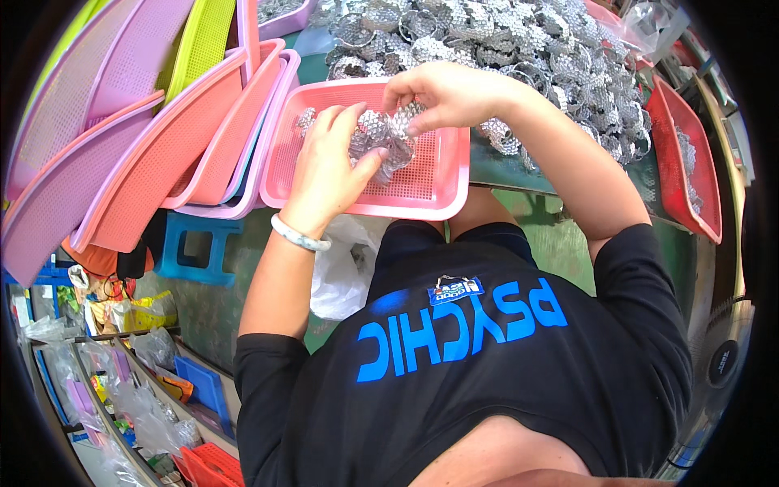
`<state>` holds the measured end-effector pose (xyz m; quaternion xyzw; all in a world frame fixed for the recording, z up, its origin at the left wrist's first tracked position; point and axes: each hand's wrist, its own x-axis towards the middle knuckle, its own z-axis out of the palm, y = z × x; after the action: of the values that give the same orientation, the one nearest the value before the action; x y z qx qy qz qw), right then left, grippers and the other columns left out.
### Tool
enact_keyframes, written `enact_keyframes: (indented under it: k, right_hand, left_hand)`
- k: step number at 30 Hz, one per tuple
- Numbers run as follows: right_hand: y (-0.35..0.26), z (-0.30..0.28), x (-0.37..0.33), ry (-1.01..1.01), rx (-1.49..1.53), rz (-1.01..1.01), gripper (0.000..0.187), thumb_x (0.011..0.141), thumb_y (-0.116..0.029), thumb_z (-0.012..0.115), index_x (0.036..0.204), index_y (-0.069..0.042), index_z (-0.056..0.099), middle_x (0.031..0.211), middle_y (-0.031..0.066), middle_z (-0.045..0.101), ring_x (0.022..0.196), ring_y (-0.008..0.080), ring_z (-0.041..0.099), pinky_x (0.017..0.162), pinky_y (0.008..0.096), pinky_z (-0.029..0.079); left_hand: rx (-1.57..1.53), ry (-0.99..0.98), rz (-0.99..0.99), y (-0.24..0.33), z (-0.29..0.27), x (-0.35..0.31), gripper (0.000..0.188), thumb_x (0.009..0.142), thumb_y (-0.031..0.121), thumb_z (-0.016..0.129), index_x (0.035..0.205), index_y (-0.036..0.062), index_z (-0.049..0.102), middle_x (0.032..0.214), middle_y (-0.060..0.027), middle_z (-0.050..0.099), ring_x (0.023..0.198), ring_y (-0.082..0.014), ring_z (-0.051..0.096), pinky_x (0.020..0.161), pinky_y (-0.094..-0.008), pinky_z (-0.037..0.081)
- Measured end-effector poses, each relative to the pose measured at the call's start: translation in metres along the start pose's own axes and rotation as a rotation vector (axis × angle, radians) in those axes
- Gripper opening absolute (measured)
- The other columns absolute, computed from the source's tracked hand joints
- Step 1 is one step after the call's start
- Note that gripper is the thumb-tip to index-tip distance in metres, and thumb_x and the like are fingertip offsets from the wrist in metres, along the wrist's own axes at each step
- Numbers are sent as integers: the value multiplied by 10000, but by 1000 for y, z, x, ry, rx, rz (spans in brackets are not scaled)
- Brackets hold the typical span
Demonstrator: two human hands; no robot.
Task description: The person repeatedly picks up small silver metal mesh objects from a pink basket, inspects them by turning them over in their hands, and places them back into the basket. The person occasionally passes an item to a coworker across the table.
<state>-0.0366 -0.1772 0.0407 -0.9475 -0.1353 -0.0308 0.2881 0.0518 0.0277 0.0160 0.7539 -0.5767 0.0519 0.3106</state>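
Note:
A shallow pink plastic basket (434, 188) stands at the table's front edge, close to my body. Inside it, a small cluster of shiny silver honeycomb-mesh rings (375, 131) lies between my two hands. My left hand (331, 158) curls round the near left side of the cluster, thumb against it. From the right, my right hand (448, 93) grips the cluster's upper right, thumb and fingers bent round a ring. How many pieces each hand holds is hidden by the fingers.
A big heap of the same silver rings (503, 45) covers the table beyond. A red basket (704, 183) with more silver pieces stands at right. Stacked colourful baskets (162, 154) lean at left. Below are a blue stool (195, 252) and a white plastic bag (341, 280).

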Motion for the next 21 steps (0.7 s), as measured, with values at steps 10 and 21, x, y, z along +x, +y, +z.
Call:
enact_keyframes:
  k: [10,21]
  right_hand:
    - [10,-11,1,122,19,176,291,805,-103,612,1063,14,543,854,27,596,774,74,538,679,224,441]
    - [14,-18,-12,216,365,261,372,830,-73,585,1180,8,489,918,36,609,830,87,557,756,245,452]
  left_hand:
    - [-10,73,-95,-15,3,-4,503,739,170,659,1186,0,501,1070,-157,543,888,-250,551,776,-328,455]
    - [-145,42,-183,-16,8,2,490,746,146,669,1184,-2,510,1075,-111,570,864,-181,549,724,-282,461]
